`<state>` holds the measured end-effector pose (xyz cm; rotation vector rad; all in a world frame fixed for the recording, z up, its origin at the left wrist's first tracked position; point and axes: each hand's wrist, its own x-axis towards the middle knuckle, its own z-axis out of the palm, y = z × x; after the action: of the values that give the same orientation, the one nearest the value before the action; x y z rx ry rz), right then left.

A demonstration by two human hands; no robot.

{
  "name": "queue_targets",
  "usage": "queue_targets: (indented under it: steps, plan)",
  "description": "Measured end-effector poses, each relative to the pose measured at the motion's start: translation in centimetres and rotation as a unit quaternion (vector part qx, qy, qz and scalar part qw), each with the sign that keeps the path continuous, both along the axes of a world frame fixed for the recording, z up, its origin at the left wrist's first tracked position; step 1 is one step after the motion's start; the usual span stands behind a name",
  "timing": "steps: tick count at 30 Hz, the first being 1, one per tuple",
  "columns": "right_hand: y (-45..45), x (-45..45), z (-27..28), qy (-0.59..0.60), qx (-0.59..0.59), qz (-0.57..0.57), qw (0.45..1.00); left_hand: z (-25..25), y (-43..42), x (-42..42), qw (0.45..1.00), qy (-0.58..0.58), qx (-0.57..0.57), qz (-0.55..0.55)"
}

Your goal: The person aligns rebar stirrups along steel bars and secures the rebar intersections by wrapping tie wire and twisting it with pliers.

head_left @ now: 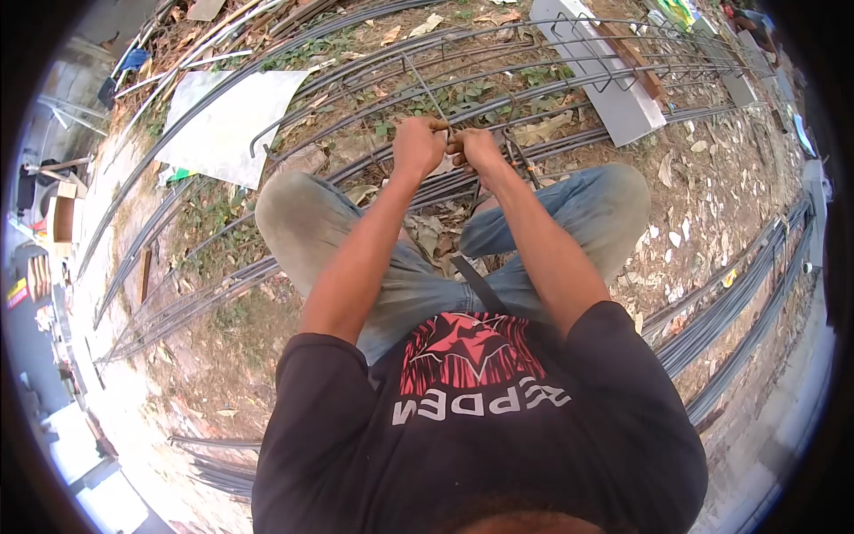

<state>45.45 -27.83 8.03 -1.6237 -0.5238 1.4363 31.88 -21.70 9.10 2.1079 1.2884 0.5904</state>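
Observation:
My left hand [420,147] and my right hand [478,149] meet in front of my knees, fingers closed and almost touching. Both pinch at a spot where a thin bent steel rod [425,89] comes down to the long reinforcing bars [525,95]. Whatever is between the fingertips is too small and hidden to name. Just right of my right hand, a dark bent steel piece with an orange mark [530,166] rises by my knee. The bars run crosswise past both hands, joined at the upper right to a cage of square stirrups [614,76].
A grey board [600,76] and a brown wooden strip [633,60] lie under the cage. At the left is a white sheet [227,120] beneath bars. Bundled bars [738,307] lie at the right. Dry leaves cover the ground. Another person [756,31] is at the far upper right.

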Motion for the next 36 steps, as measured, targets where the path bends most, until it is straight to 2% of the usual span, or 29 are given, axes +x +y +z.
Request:
queue_targets:
  steps: [2,4,6,9,13,16,17,20,21,24,25,28,29,32,36]
  plan:
    - [0.2,0.2,0.4,0.016,-0.015,-0.026,0.999,-0.6,-0.8,0.2,0.989,0.024,0.135,-0.057]
    - [0.6,0.0,-0.3,0.025,-0.025,-0.030,0.999,0.0,-1.3,0.4,0.995,0.058,0.022,-0.085]
    - [1.2,0.1,-0.6,0.043,-0.031,-0.040,0.998,4.1,-1.9,0.6,0.985,0.104,-0.099,-0.094]
    - [1.9,0.4,-0.7,0.054,-0.041,-0.047,0.997,2.5,-0.5,-0.7,0.982,-0.030,-0.116,-0.144]
    - [2.4,0.4,-1.0,-0.046,-0.043,-0.018,0.998,2.5,1.5,-2.3,0.936,-0.136,-0.311,-0.098]
    - [2.9,0.9,-1.9,-0.151,-0.016,0.038,0.988,3.7,3.3,-2.6,0.927,-0.142,-0.345,-0.046]
    - [3.1,1.3,-2.2,-0.188,-0.016,0.064,0.980,1.6,5.2,-2.8,0.908,-0.252,-0.333,0.035]
    - [3.0,1.2,-2.3,-0.235,-0.018,0.087,0.968,0.2,6.6,-2.3,0.937,-0.162,-0.311,-0.010]
    - [3.0,1.4,-2.9,-0.252,-0.019,0.099,0.963,-0.5,6.1,-1.6,0.956,-0.092,-0.276,-0.017]
    - [2.6,1.1,-3.2,-0.291,0.008,0.097,0.952,-1.6,5.1,-0.4,0.939,-0.045,-0.341,-0.030]
    - [2.2,0.8,-3.2,-0.302,0.021,0.092,0.949,-1.7,5.3,-0.4,0.945,-0.020,-0.325,-0.033]
    - [1.3,-0.5,0.0,-0.351,-0.009,0.088,0.932,-2.5,6.2,-0.4,0.930,-0.038,-0.364,-0.021]
    - [1.5,-0.7,-0.2,-0.395,-0.019,0.093,0.914,-2.9,6.2,-0.4,0.931,-0.053,-0.361,-0.022]
    - [1.2,-0.4,-0.4,-0.344,0.007,0.087,0.935,-3.2,6.4,-0.7,0.917,-0.076,-0.392,-0.011]
    - [1.4,-1.0,-1.6,-0.449,0.029,0.074,0.890,-0.5,5.6,-0.4,0.913,-0.054,-0.405,-0.001]
